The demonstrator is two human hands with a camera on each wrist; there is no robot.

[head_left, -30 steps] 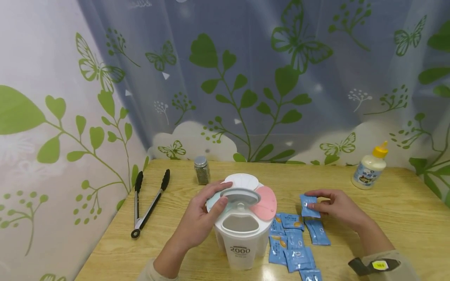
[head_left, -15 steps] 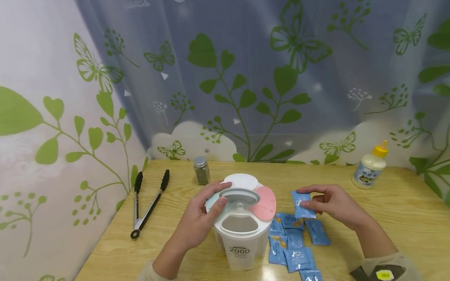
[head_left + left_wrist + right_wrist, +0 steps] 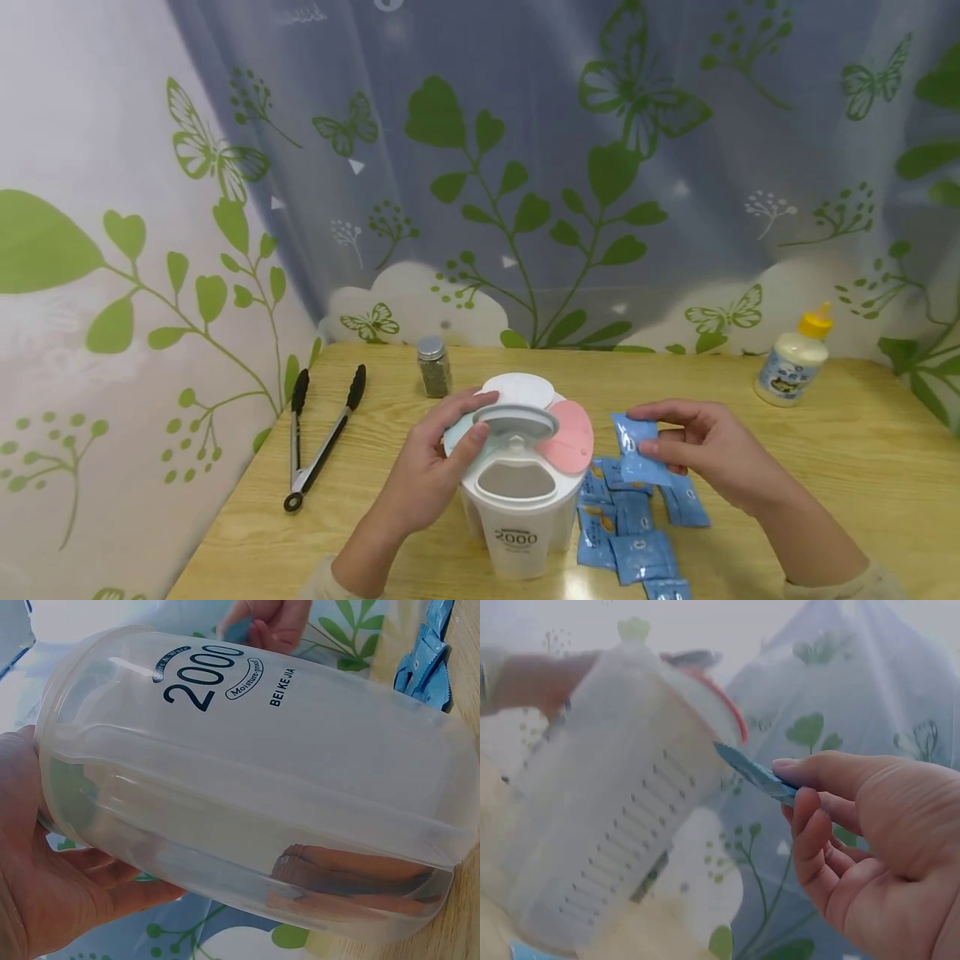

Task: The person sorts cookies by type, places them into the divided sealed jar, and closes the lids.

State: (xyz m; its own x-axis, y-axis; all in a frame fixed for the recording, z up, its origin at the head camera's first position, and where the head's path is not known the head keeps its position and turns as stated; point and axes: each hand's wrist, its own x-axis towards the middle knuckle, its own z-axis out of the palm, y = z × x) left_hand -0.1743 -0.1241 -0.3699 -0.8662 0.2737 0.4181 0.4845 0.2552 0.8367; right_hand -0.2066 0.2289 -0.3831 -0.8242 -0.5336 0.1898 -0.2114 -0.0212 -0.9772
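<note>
Nearest to us, at four o'clock from the tub (image 3: pixel 517 529), loose packets (image 3: pixel 643 557) overlap on the table (image 3: pixel 247 542). Our left hand (image 3: pixel 429 468) grasps the tub at nine o'clock, thumb beside the raised flap (image 3: pixel 517 423), we think to steady it. At three o'clock, our right hand (image 3: pixel 708 446) pinches one packet (image 3: pixel 632 442) by its side, so its left end is free. Beyond, the tongs (image 3: pixel 327 445) at ten, jar (image 3: pixel 435 375) at eleven and bottle (image 3: pixel 791 367) at two sit toward the edges, seemingly leaving room for moving.
</note>
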